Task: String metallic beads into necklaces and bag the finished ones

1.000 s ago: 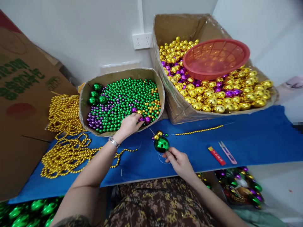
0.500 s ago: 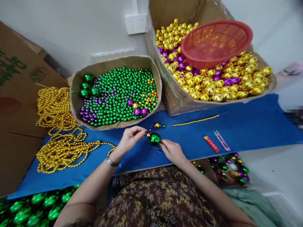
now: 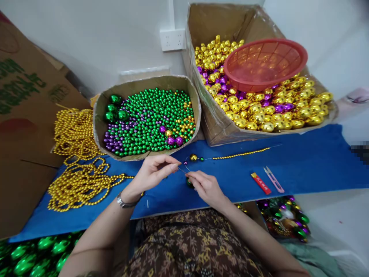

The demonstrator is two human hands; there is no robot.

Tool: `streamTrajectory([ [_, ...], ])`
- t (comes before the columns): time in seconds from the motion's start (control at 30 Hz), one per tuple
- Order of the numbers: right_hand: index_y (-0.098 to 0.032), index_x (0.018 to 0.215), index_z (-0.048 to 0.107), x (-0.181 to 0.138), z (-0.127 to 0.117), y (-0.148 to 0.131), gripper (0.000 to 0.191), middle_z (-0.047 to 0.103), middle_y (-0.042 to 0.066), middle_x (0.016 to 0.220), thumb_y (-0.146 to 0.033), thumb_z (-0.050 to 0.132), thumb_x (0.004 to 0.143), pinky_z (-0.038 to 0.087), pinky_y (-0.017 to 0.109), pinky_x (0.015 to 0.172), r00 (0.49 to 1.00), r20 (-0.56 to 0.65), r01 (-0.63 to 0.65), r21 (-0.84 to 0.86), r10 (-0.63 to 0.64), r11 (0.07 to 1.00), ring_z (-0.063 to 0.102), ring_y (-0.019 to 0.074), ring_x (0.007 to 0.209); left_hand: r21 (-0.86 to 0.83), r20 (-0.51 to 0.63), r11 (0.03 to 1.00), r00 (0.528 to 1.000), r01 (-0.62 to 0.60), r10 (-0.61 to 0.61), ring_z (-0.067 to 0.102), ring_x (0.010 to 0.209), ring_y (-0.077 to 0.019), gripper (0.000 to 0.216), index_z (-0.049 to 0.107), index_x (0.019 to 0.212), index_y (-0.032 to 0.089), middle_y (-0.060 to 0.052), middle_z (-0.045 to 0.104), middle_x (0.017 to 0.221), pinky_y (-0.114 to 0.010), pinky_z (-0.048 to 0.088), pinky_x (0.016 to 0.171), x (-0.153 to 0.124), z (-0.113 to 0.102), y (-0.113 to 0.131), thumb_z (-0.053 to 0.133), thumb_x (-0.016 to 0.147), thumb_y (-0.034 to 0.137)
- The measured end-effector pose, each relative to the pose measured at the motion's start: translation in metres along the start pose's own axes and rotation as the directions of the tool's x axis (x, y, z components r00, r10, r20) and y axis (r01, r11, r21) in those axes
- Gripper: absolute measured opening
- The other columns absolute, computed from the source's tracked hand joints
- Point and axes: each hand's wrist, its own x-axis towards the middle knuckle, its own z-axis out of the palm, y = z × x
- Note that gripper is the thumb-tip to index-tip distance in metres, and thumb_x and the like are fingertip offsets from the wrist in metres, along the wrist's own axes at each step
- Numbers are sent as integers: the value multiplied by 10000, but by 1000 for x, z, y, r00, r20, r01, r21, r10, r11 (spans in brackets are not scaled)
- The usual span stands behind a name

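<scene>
Ball [image 3: 188, 182] now sits hidden under right hand [image 3: 206, 187].

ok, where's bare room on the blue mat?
Free: blue mat right of the thread snips, below the cardboard box; also the near-left corner under the gold bead chains. Crowded: centre, where left hand and right hand pinch thread.

Mid-frame, left hand [image 3: 154, 172] and right hand [image 3: 205, 187] pinch a thin thread [image 3: 182, 168] over the blue table [image 3: 311, 165]; a green ball [image 3: 189, 182] peeks beneath the right hand.
</scene>
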Motion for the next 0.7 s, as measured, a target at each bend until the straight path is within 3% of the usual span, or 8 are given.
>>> streamTrajectory([
  [0.1,-202,1073,617,-2,1,4,263,700,28,792,-286,381,990,533,215,607,994,-36,-107,36,108,994,662,117,641,110,-92,994,996,-5,15,651,690,-139,305,681,1030,158,-63,710,806,-248,530,633,19,-13,-15,496,935,380],
  [0.17,-204,1078,601,-2,-2,0,277,660,-4,688,-314,360,997,502,193,549,987,-29,-157,70,159,985,617,96,545,385,-142,923,987,-12,72,644,745,-158,309,658,1076,159,-76,702,872,-271,516,671,37,-20,-28,496,932,378],
  [0.27,-201,1093,587,1,-8,-13,291,593,-32,611,-338,346,1003,472,181,531,987,-36,-153,136,160,979,571,82,503,780,-31,626,996,-24,78,629,876,-228,291,643,1104,157,-124,661,1019,-313,488,694,64,-21,-45,552,897,340],
  [0.33,-202,1113,580,3,-13,-23,284,588,-34,624,-329,350,1003,465,183,546,989,-47,-130,167,140,977,565,80,516,888,32,459,999,-28,0,617,928,-271,282,633,1114,160,-143,628,1061,-325,473,673,76,-18,-54,541,899,318],
  [0.4,-205,1108,583,5,-18,-29,263,621,-22,686,-313,369,998,461,186,563,990,-43,-123,159,131,980,568,77,535,921,51,388,997,-22,-65,617,926,-283,269,621,1115,169,-140,610,1058,-325,463,659,83,-15,-60,548,891,299],
  [0.5,-201,1051,597,5,-22,-34,238,656,-4,751,-299,388,994,463,189,578,988,-28,-144,135,149,980,581,76,559,896,29,444,997,7,-75,620,897,-264,261,606,1094,168,-130,594,1059,-330,472,689,86,-15,-65,596,850,260],
  [0.6,-200,1059,591,3,-23,-33,242,648,-12,708,-300,380,996,478,189,585,989,-44,-130,171,139,977,600,83,568,731,-82,681,996,34,39,612,869,-227,234,607,1010,174,-93,610,991,-335,491,741,79,-17,-62,653,797,261],
  [0.7,-203,1072,587,2,-20,-28,241,672,-4,740,-302,382,992,502,195,603,990,-80,-105,157,119,982,624,90,578,173,-321,983,947,66,-7,618,748,-164,218,587,934,189,-39,623,877,-296,519,678,63,-16,-54,673,787,325],
])
